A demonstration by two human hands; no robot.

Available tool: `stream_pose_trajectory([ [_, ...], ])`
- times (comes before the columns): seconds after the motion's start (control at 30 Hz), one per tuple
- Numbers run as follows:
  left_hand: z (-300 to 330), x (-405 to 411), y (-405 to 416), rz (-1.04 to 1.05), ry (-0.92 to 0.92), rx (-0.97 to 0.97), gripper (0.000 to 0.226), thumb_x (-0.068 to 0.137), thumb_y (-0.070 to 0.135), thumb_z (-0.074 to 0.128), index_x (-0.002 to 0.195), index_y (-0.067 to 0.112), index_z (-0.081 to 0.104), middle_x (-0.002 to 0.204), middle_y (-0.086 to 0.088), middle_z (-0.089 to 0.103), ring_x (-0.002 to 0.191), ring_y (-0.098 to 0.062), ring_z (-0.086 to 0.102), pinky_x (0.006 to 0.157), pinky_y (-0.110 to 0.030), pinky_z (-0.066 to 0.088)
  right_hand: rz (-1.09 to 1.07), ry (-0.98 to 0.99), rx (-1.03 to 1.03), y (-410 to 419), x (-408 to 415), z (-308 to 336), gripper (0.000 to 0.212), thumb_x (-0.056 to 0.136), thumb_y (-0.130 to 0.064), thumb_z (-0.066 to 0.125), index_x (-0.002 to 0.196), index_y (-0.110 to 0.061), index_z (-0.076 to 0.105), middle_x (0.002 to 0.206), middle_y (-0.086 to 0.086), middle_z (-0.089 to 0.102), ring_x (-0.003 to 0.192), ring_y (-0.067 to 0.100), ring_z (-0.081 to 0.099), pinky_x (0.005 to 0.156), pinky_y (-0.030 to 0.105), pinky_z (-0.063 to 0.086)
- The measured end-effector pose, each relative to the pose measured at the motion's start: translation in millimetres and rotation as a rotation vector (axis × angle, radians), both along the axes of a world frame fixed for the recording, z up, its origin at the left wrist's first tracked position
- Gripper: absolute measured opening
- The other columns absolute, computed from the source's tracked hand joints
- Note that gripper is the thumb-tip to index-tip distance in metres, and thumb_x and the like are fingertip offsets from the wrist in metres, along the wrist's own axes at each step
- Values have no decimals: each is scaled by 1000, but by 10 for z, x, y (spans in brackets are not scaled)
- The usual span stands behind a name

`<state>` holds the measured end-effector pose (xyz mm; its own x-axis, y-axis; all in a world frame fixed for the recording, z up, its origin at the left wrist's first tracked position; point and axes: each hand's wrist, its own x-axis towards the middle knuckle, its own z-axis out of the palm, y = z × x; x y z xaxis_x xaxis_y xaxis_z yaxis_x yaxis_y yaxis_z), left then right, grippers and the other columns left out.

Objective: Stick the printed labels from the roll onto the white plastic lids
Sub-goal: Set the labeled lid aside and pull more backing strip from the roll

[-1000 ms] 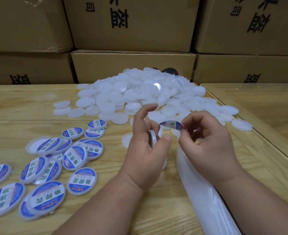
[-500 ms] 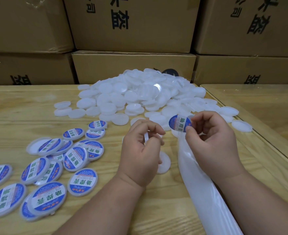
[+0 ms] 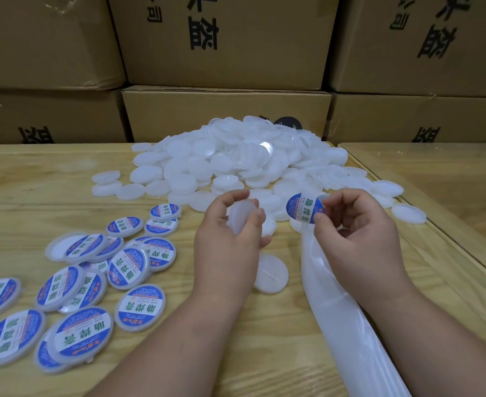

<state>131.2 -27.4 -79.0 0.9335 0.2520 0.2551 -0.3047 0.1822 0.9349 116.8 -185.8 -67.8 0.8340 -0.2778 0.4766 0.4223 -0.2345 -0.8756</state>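
- The left hand (image 3: 230, 239) grips a blank white lid (image 3: 240, 217) between thumb and curled fingers, holding it up off the table (image 3: 236, 353) and turned on edge toward the other hand.
- The right hand (image 3: 356, 239) pinches a round blue-and-white label (image 3: 304, 208) by its edge, at about three o'clock from the held lid, near it but not yet touching.
- The empty backing strip (image 3: 342, 325) trails from under the right hand toward five o'clock, off the near table edge.
- A second blank lid (image 3: 272, 273) lies flat on the table just below the left hand.
- The heap of blank lids (image 3: 230, 164) sits at twelve o'clock; the finished, labelled lids (image 3: 84, 285) are spread out at eight to nine o'clock.
- Stacked cardboard boxes (image 3: 227, 110) stand behind the table.
- Risks, as I judge them: the label is limp and held by one edge, so it could fold onto itself or stick to a fingertip.
- It could also land off-centre or trap a crease if the lid tilts as they meet.
- The lid looks smooth, and a loose grip might let it slip.
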Motion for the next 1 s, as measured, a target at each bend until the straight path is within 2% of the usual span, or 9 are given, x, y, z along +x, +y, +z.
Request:
stream_pose_trajectory([
  [0.1, 22, 9, -3, -53, 22, -39, 24, 91, 10, 74, 95, 34, 75, 103, 6, 77, 100, -13, 73, 68, -29, 62, 5, 8, 22, -1, -8, 24, 19, 77, -21, 67, 86, -38, 64, 81, -15, 68, 69, 4, 59, 61, 22, 50],
  [0.2, 20, -14, -1, -155, 46, -109, 21, 98, 12, 60, 99, 29, 74, 105, 0, 78, 102, -16, 74, 69, -31, 62, 27, 38, 72, -17, 6, 38, 28, 86, -7, 70, 84, -35, 67, 81, -12, 70, 71, 9, 62, 65, 25, 52],
  [0.33, 0, -3, 29, -275, 70, -216, 32, 83, 19, 42, 102, 23, 67, 100, -14, 78, 99, -26, 75, 69, -35, 63, 85, 84, 178, -32, 2, 75, 24, 92, 4, 65, 91, -20, 66, 78, -9, 68, 60, 8, 57, 54, 17, 46],
  [0.4, -3, 10, 20, -267, 77, -169, 34, 81, 15, 42, 105, 26, 62, 100, -10, 78, 96, -24, 76, 73, -39, 64, 106, 108, 202, -28, 0, 86, 20, 92, 4, 64, 91, -16, 65, 75, -8, 68, 55, 7, 55, 49, 15, 43],
  [0.5, -20, 32, -10, -233, 74, -83, 37, 94, 4, 46, 114, 33, 56, 106, 2, 78, 96, -19, 75, 81, -43, 63, 112, 129, 214, -19, 1, 91, 19, 92, 3, 65, 90, -16, 65, 76, -7, 68, 53, 7, 54, 48, 15, 43],
  [0.63, -31, 50, -14, -226, 81, -121, 40, 102, -1, 45, 116, 34, 59, 112, 6, 76, 110, -16, 70, 75, -36, 62, 110, 133, 220, -19, 1, 94, 20, 92, 3, 65, 89, -17, 66, 75, -8, 69, 54, 5, 55, 48, 15, 43],
  [0.73, -20, 40, -6, -245, 94, -110, 36, 103, 2, 44, 115, 32, 60, 113, 10, 75, 109, -17, 70, 66, -35, 62, 126, 142, 217, -10, 2, 101, 19, 92, 3, 64, 89, -15, 66, 74, -9, 70, 55, 3, 56, 48, 14, 43],
  [0.87, -8, 30, 18, -302, 129, -185, 43, 96, -8, 41, 103, 22, 72, 101, 10, 77, 102, -18, 73, 67, -36, 62, 161, 178, 206, -11, -1, 103, 17, 92, 3, 65, 89, -13, 65, 71, -9, 68, 54, 2, 55, 48, 13, 42],
  [1.0, 14, 19, 30, -370, 141, -239, 42, 74, 3, 44, 90, 20, 79, 113, -9, 69, 93, -23, 75, 73, -42, 61, 238, 238, 197, -1, -8, 94, 16, 90, 4, 67, 89, -12, 65, 72, -6, 69, 54, 1, 55, 49, 11, 41],
])
